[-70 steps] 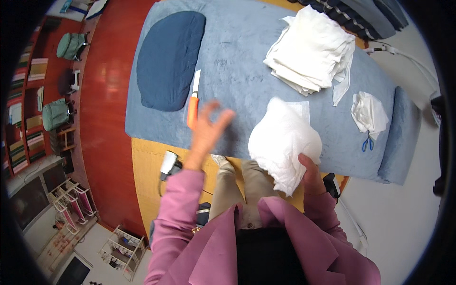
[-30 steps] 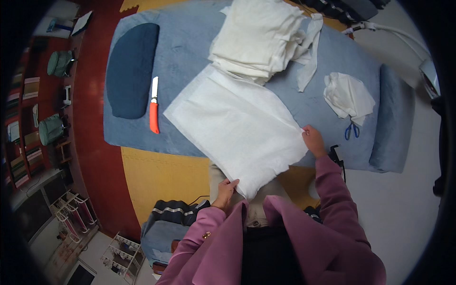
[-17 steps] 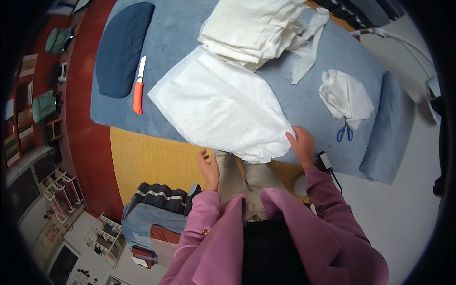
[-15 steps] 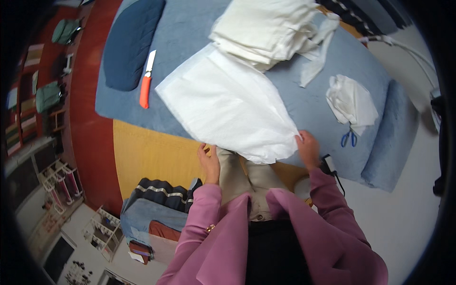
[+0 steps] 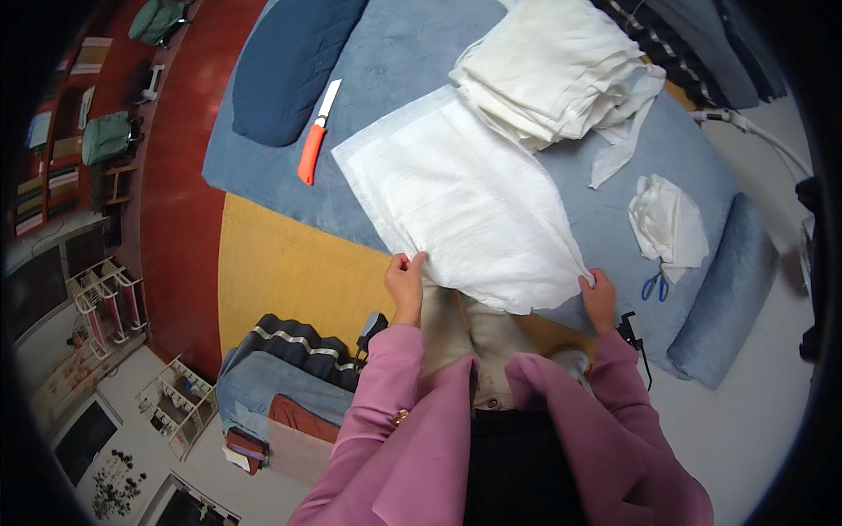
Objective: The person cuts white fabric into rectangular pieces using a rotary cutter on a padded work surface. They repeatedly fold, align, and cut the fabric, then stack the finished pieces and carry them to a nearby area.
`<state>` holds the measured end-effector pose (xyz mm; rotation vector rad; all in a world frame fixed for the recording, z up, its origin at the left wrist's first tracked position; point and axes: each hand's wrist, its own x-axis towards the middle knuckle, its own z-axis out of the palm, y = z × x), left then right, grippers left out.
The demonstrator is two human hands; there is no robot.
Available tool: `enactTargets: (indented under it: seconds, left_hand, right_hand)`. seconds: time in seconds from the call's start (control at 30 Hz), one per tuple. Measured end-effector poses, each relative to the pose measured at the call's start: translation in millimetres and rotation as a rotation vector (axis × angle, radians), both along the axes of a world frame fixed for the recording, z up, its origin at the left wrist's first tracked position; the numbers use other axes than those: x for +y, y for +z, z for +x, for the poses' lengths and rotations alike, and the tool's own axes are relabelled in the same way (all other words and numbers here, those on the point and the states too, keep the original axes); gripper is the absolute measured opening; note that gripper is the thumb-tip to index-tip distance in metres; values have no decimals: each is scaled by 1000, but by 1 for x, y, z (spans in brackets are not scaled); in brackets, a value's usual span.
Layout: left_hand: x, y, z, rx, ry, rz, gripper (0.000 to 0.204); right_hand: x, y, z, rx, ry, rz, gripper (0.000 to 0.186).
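A white sheet of soft, thin material [image 5: 456, 193] is spread over the front of the blue padded bed, its near edge overhanging my legs. My left hand [image 5: 406, 285] pinches its lower left edge, and my right hand [image 5: 598, 296] pinches its right corner. Behind the sheet lies a stack of white cloths [image 5: 548, 74] with a loose strip trailing to the right. An orange-handled knife [image 5: 309, 153] with a pale blade lies left of the sheet. At the right are a crumpled white cloth [image 5: 667, 219] and blue scissors [image 5: 655, 282].
A dark blue cushion [image 5: 281, 70] and a grey-blue bolster [image 5: 719, 298] sit at the bed's two ends. A yellow mat [image 5: 263, 263] is below. Folded textiles [image 5: 281, 394] lie at lower left, a shelf [image 5: 61, 158] stands left, a white hose [image 5: 754, 131] upper right.
The bunched white bundle has been spread into a flat sheet. My left hand let go, then took the edge again slightly higher. My right hand keeps the corner; the view has shifted.
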<state>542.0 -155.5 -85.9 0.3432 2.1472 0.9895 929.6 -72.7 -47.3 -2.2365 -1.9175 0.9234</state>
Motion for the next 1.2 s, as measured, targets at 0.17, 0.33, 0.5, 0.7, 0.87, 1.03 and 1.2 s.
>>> enactTargets:
  seconds: [0.17,0.33,0.5,0.7,0.87,1.03,1.2]
  left_hand:
    - [-16,65,30,32,-111,196,20]
    - [-44,125,39,-264,9,295,15]
    - [-70,151,32,-422,128,248,11]
    - [-98,150,37,-382,122,244,11]
    - [-102,147,44,-393,150,260,12]
    - [-94,173,21,-325,186,239,11]
    - [-73,194,-24,-350,153,322,11]
  right_hand:
    - [23,31,-46,39,191,285,32]
    - [69,19,-109,118,365,423,38]
    - [91,0,-119,33,356,360,41]
    - [81,-6,-118,64,516,380,42]
    - [69,-26,-138,36,416,162,36]
    - [110,0,-115,532,133,-633,17]
    - [140,31,-105,650,73,-473,18]
